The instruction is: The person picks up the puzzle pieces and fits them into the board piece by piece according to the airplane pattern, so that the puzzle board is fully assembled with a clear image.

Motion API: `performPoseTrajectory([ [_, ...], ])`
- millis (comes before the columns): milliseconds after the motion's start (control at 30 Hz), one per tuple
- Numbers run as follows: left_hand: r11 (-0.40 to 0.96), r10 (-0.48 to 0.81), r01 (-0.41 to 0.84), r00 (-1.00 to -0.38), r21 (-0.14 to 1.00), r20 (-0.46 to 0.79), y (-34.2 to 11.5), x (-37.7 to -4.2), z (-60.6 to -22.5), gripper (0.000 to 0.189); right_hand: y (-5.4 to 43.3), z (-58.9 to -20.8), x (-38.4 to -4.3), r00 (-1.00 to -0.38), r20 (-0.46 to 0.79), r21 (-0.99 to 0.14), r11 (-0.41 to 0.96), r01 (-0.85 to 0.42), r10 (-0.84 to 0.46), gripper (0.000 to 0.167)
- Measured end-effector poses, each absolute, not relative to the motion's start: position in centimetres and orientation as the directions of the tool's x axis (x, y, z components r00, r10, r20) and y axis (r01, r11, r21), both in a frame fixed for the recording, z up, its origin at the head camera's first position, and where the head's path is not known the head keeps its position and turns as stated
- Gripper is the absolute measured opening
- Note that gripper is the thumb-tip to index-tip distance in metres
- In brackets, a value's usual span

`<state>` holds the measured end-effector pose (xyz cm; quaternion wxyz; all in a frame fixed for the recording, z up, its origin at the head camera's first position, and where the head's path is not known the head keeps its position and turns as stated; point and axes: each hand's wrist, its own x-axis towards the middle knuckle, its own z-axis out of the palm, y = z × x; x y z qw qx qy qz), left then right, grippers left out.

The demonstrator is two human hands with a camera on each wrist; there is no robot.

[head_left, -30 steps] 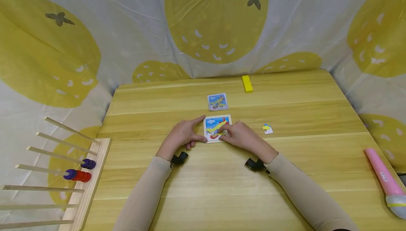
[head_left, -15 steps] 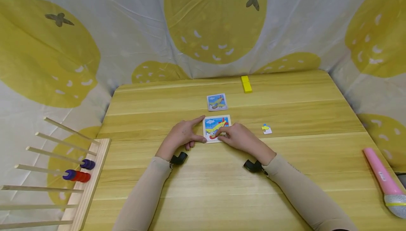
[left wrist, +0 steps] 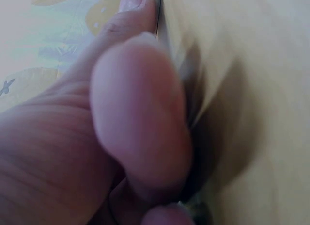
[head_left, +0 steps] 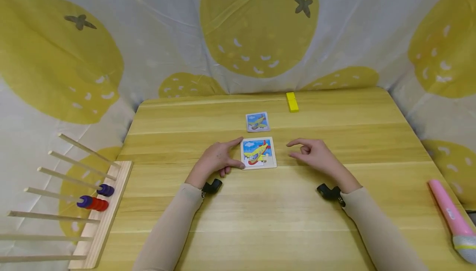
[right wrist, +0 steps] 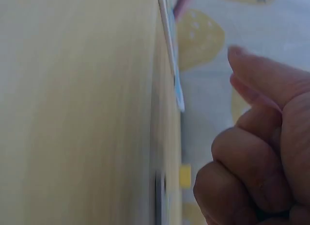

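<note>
A small square jigsaw puzzle lies in its pale frame, with a yellow and red airplane on blue sky. A white patch shows near its lower edge. My left hand touches the frame's left corners with index finger and thumb, which are spread apart. To the puzzle's right, my right hand hovers with nothing held. Its index finger and thumb stand apart; the other fingers are curled in. In the right wrist view the puzzle's edge rises at the top, and a blurred flat piece lies lower down.
Behind the puzzle lies a matching airplane picture card. A yellow block rests near the back edge. A wooden peg rack with blue and red rings stands at left. A pink toy microphone lies at right.
My right hand has left the puzzle and moved right, over where loose pieces lay; they are now hidden. My left hand stays at the frame. The head view has shifted slightly.
</note>
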<state>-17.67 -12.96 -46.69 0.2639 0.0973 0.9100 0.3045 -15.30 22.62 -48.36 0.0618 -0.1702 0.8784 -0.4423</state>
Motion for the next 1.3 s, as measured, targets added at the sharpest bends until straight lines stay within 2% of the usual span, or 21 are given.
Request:
performPoseTrajectory([
  [200, 0.793, 0.338, 0.01, -0.839, 0.609, -0.427, -12.9, -17.6, -46.7, 0.103, 28.1, -48.7, -14.6, -0.957, -0.067, -0.825, 0.555, -0.106, -0.282, 0.036],
  [400, 0.793, 0.332, 0.008, -0.844, 0.609, -0.421, -13.0, -17.5, -46.7, 0.102, 30.4, -48.7, -14.8, -0.948, -0.112, -0.771, 0.628, -0.107, -0.299, 0.04],
  [867, 0.802, 0.329, 0.013, -0.843, 0.597, -0.425, -12.9, -17.4, -46.5, 0.102, 30.5, -48.7, -14.9, -0.933, -0.142, -0.659, 0.735, -0.16, -0.331, 0.034],
  [1300, 0.802, 0.331, 0.017, -0.844, 0.597, -0.421, -12.9, -17.4, -46.4, 0.102, 30.3, -48.7, -15.0, -0.941, -0.136, -0.652, 0.743, -0.151, -0.311, 0.038],
])
